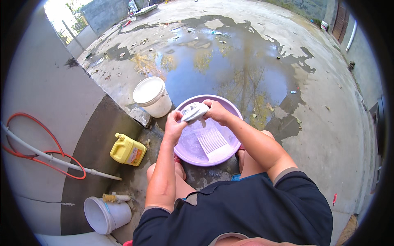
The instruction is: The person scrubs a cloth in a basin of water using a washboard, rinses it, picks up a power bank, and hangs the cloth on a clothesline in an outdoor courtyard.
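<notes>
A bunched grey-and-white cloth [194,112] is stretched between my two hands, above a round purple plastic basin [231,135]. My left hand [174,127] grips the cloth's left end, and my right hand [217,112] grips its right end. Which garment it may be, the folds do not show. Inside the basin, a ribbed washboard section [212,140] slopes up from the floor, beside what looks like shallow water [188,141]. The basin stands on wet concrete between my feet.
A lidded white bucket [157,103] stands beyond the basin on the left, against a concrete block [140,117]. Nearer are a yellow jug [128,150], an open white bucket [120,212], and a wall pipe [70,165] with an orange hose [55,132]. A large puddle [221,70] spreads ahead.
</notes>
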`<state>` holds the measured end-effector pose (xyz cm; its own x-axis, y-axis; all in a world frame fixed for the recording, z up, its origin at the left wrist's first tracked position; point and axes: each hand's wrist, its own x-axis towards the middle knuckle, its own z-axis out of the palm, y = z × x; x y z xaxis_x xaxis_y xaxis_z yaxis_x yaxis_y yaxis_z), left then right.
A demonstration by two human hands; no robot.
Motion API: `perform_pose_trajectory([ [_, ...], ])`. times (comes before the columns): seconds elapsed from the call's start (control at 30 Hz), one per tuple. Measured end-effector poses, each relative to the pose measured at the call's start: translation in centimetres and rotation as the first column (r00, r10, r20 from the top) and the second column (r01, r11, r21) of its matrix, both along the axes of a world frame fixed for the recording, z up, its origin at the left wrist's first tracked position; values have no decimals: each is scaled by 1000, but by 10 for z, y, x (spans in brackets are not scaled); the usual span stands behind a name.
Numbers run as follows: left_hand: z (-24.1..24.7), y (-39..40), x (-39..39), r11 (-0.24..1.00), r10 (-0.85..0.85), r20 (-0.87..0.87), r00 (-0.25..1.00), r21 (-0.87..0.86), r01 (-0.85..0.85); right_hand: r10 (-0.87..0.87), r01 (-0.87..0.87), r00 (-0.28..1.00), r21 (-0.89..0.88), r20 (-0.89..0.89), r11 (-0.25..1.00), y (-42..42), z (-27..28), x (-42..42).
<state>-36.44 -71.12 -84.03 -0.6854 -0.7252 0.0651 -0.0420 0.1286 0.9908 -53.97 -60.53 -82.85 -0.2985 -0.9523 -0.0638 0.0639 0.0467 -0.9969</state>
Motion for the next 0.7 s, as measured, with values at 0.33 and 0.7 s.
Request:
perform_pose_trajectory([
  [0.33, 25, 21, -3, 904, -355, -88, 931, 221, 365, 259, -252, 948, 61, -183, 966, 14, 43, 2],
  [0.7, 5, 17, -12, 792, -490, -55, 870, 388, 471, 34, -39, 998, -94, -60, 995, 11, 19, 14],
])
